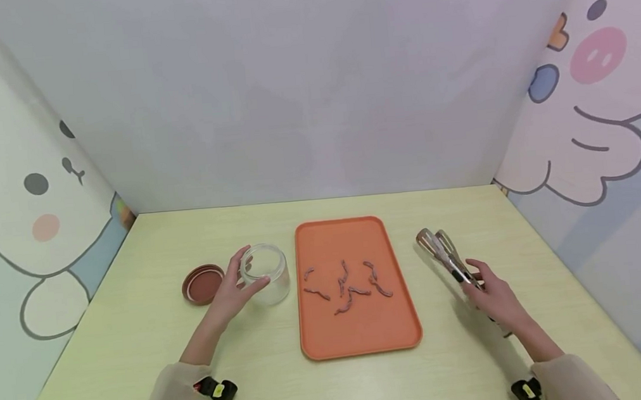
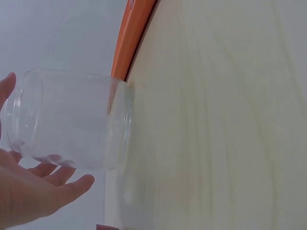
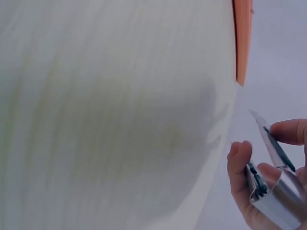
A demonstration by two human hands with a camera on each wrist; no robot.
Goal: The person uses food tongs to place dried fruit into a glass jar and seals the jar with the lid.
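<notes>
- The head view takes in the whole table [image 1: 138, 343]: a clear glass jar [image 1: 266, 273] stands upright left of an orange tray [image 1: 360, 330], with metal tongs [image 1: 446, 257] to the tray's right.
- Only the head view shows the brown lid [image 1: 203, 284], lying flat on the table just left of the jar, and the strips on the tray.
- The left wrist view shows the jar [image 2: 72, 120] up close, with the tray edge [image 2: 132, 33] just beyond it; the jar is empty and open-mouthed.
- The left hand [image 1: 232, 293] cups the jar's left side, thumb at the rim and fingers nearly straight; its grip is loose and wide, touching rather than clasping.
- The right wrist view alone shows the right hand's fingers [image 3: 239, 163] curled round the tongs' handle [image 3: 273, 191], with a corner of the tray [image 3: 243, 43] beyond.
- The right hand [image 1: 495, 299] has its grip closed on the tongs' handle end, with the tips pointing away toward the far side of the table.
- Nothing lies between either hand and the tray.
- Count: one jar, one lid, one tray, one pair of tongs, and about seven small reddish-brown strips [image 1: 345, 283] scattered mid-tray, some overlapping, so the number is uncertain.
- Cartoon-animal panels [image 1: 29, 200] wall in the table on both sides.
</notes>
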